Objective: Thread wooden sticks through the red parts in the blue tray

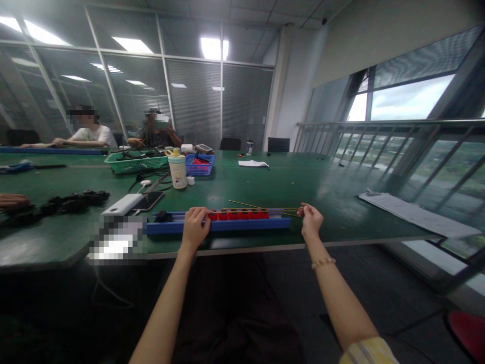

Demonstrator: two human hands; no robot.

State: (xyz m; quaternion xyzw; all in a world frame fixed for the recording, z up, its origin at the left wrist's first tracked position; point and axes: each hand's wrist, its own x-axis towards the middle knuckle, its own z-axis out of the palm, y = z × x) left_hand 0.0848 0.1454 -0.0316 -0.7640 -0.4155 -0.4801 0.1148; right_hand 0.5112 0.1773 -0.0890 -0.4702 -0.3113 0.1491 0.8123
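Head view: the blue channel point(246, 226) lies lengthwise across the lower centre of the frame; it is long, straight and narrow, with a paler interior. A row of bright red blocks point(242, 216) sits inside it; a black piece point(162, 217) occupies its left end. The left hand point(196, 225) covers the channel at the row's left end; its grip cannot be determined. The right hand point(311, 220), right of centre, pinches thin yellow strands point(291, 209) extending leftward along the row.

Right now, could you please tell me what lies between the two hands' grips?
Between the left grip and right grip, the head view shows red pieces in a blue channel, plus thin yellow pieces.
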